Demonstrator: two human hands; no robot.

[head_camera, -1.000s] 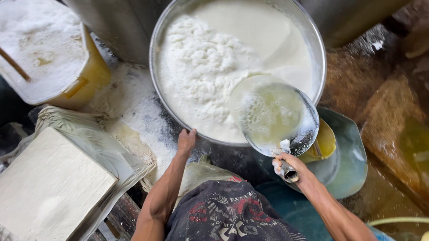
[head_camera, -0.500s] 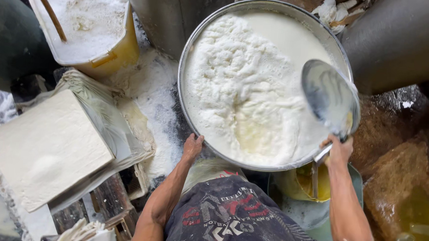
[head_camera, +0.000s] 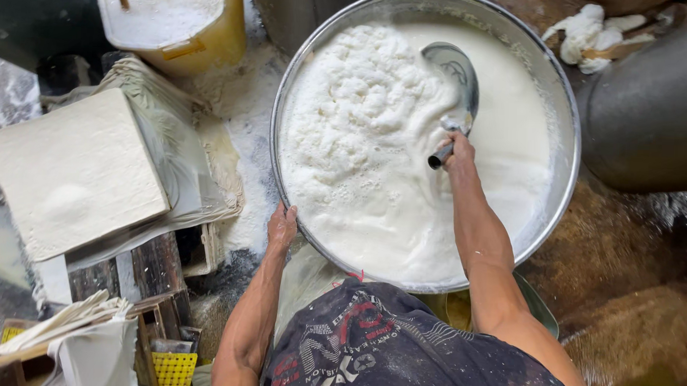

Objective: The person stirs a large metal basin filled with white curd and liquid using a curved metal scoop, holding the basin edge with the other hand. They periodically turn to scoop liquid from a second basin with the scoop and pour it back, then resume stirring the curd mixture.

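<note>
Steel ladle gripped in right hand over curds; left hand apparently clasps the basin rim.

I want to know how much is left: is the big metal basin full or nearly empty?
Nearly full: white curds and liquid reach close to the rim of the basin, where the ladle dips in.

the person wears a dark, almost black shirt with no sleeves. it has red and white drawings and letters on the front, and little pale spots all over it, like dust or splashes. both arms are bare from the shoulder down. the left hand and the right hand wear no gloves, rings or watch.
</note>
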